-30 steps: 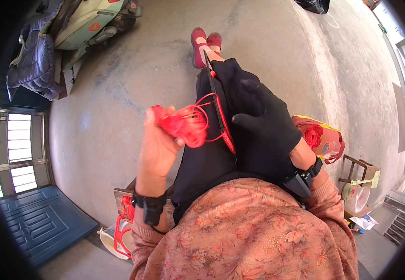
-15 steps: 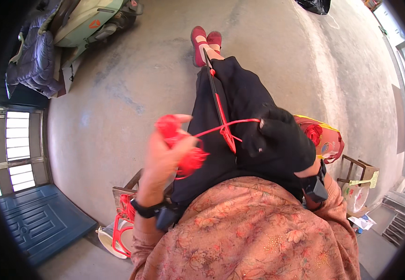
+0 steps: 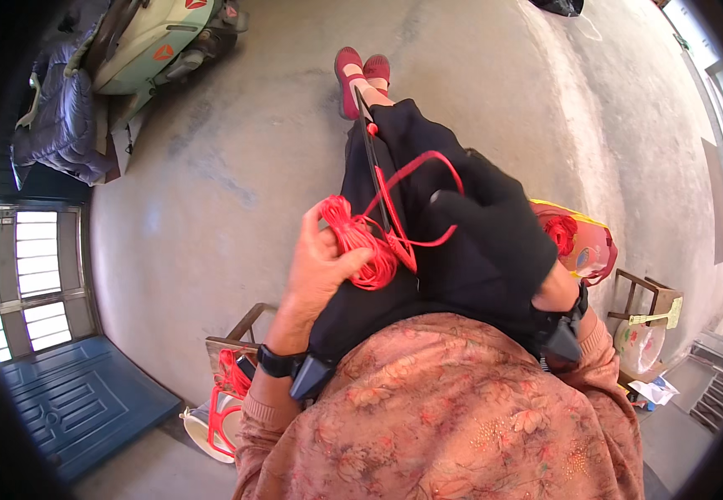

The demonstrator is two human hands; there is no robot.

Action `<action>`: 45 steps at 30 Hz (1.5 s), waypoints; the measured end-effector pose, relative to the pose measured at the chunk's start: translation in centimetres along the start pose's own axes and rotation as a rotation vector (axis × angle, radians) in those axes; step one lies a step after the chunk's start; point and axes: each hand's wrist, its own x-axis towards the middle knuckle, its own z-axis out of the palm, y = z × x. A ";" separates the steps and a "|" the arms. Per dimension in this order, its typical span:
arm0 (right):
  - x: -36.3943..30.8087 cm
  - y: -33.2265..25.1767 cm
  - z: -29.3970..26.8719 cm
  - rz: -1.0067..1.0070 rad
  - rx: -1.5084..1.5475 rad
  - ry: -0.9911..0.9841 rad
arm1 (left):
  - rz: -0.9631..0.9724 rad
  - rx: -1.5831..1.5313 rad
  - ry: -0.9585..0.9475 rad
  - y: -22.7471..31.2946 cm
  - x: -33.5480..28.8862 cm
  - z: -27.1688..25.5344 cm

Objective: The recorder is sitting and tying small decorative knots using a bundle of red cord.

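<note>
A bundle of red cord is in my bare left hand, its fingers and thumb closed round it. A long, thin dark rod lies lengthwise over my lap, the cord wound on its near part and forming a narrow pointed loop at the near end. My right hand, in a black glove, is to the right of the rod. A wide curve of red cord rises from the rod and meets the gloved fingers, which seem closed on it; dark trousers behind the glove make them hard to make out.
By my right leg stands a red and yellow bag with more red cord. A wooden stool is behind it. At my left are a wooden frame and a pale container with red strands. A scooter stands far left.
The cord stretched between my hands has slackened into a wide curve. My left hand has turned and steadied, showing the bundle more clearly. My gloved right hand has shifted slightly, fingers now pointing left.
</note>
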 end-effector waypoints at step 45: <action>1.0 -1.7 0.5 -0.039 0.397 -0.064 | 0.276 0.199 -0.012 5.5 0.1 4.2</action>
